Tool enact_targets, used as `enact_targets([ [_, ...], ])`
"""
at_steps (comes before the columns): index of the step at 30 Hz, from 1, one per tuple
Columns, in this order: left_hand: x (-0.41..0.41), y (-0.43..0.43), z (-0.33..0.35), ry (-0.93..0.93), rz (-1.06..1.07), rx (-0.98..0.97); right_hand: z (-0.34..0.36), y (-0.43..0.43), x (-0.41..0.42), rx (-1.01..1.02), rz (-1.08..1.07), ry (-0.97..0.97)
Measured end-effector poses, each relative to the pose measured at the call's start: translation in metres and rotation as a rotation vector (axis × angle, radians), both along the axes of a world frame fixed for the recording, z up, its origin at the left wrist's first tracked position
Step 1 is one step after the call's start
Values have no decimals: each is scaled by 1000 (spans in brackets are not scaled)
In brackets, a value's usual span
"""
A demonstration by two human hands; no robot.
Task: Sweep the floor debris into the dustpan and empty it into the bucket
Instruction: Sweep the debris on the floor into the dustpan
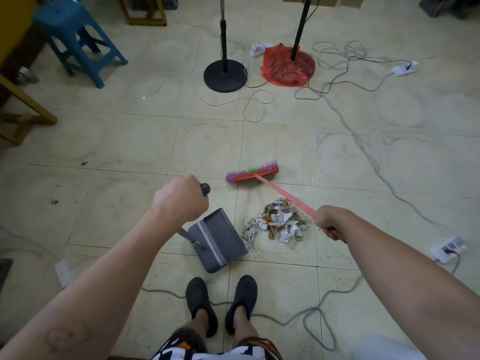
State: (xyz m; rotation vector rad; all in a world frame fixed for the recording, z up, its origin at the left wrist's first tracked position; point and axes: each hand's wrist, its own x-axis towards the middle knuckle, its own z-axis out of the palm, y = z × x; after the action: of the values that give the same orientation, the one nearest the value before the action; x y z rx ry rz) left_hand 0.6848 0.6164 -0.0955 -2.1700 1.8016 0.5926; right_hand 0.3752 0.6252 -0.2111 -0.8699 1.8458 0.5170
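Left hand: our left hand is curled round the upright handle of the grey dustpan, which rests on the floor.
Right hand: our right hand grips the stick of the pink broom.
Debris: the debris is heaped just right of the dustpan.
Writing: the print on the scraps is too small for us to read.

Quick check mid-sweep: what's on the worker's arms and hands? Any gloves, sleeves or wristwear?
Nothing is worn. The left hand and right hand are bare, with no gloves, rings or watch showing, and both forearms are uncovered, with no sleeves in view. The left forearm carries a faint ring-shaped mark.
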Motion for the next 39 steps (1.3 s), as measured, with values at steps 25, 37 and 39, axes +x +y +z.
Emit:
enact_targets([
  [25,65,4,15,-19,56,65,35,-9,41,-167,613,239],
  [37,71,16,7,-57,59,63,54,-38,-20,-103,814,450],
  [39,63,17,4,-51,51,70,61,-36,-35,-114,816,518],
])
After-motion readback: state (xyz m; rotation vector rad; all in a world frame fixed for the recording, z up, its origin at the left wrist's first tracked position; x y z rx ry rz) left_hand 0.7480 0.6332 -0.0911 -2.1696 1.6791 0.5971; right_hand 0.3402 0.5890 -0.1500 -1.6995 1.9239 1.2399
